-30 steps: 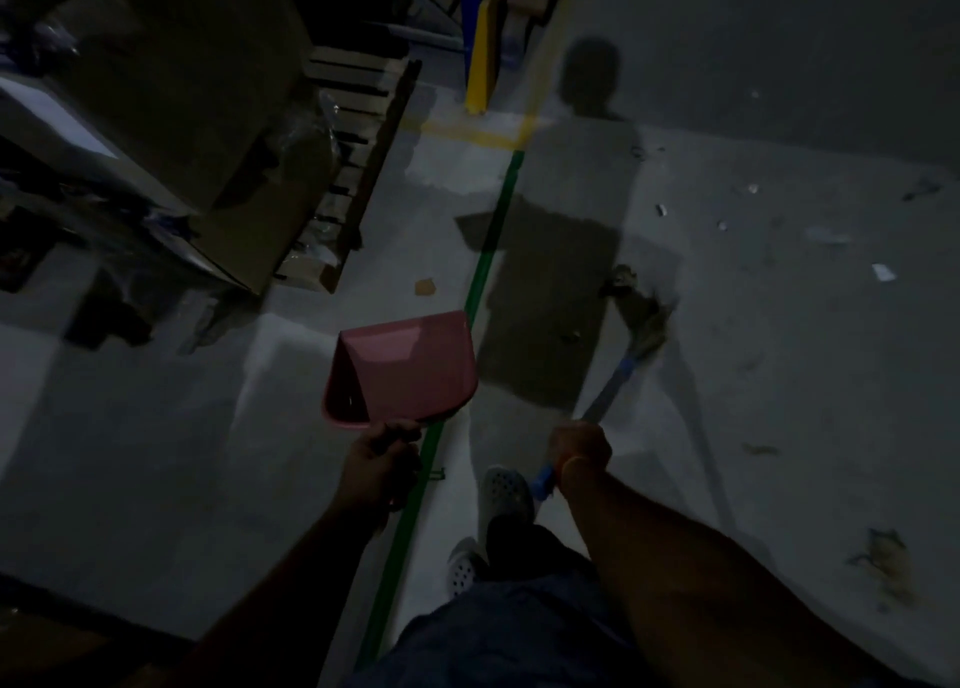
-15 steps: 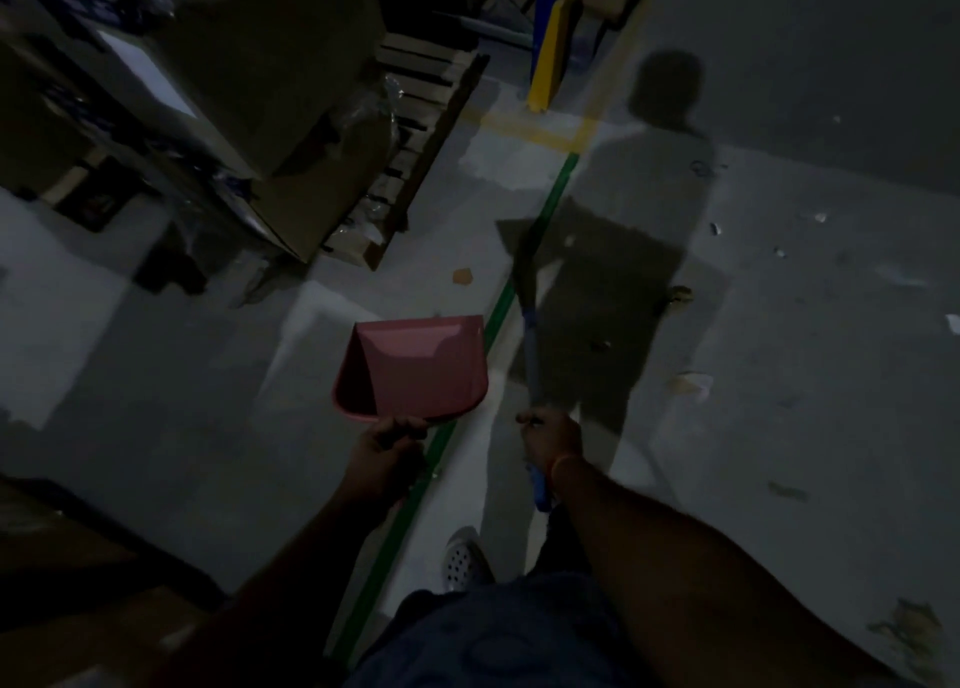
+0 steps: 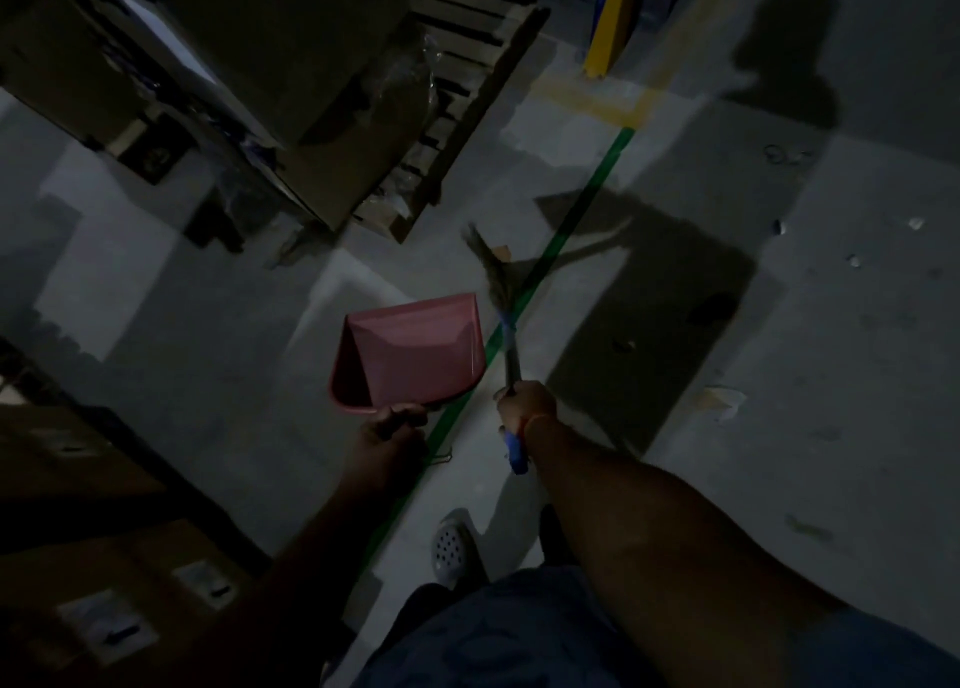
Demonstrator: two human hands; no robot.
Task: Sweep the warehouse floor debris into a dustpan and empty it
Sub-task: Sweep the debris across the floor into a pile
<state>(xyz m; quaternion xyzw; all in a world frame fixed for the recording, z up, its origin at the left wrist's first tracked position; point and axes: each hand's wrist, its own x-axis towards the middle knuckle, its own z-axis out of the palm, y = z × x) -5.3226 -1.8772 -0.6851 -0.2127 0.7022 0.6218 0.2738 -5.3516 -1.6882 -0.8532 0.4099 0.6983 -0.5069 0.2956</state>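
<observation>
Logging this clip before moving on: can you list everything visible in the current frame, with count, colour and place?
Pink plastic dustpan: one, pink, held above the floor, left of the green line.
Hand broom with blue handle: one, dark bristles pointing up-left, crossing the green line.
Green floor line: one, green, diagonal across the grey concrete floor.
Yellow floor marking: one, yellow, at the line's far end.
Wooden pallet: one, brown, top centre, under wrapped cardboard boxes.
Small debris scraps: several, pale, scattered at right.
Cardboard boxes with labels: at least two, brown, bottom left.
Grey perforated clog: one, bottom centre.
Left hand: grips the dustpan.
Right hand: grips the broom.
</observation>
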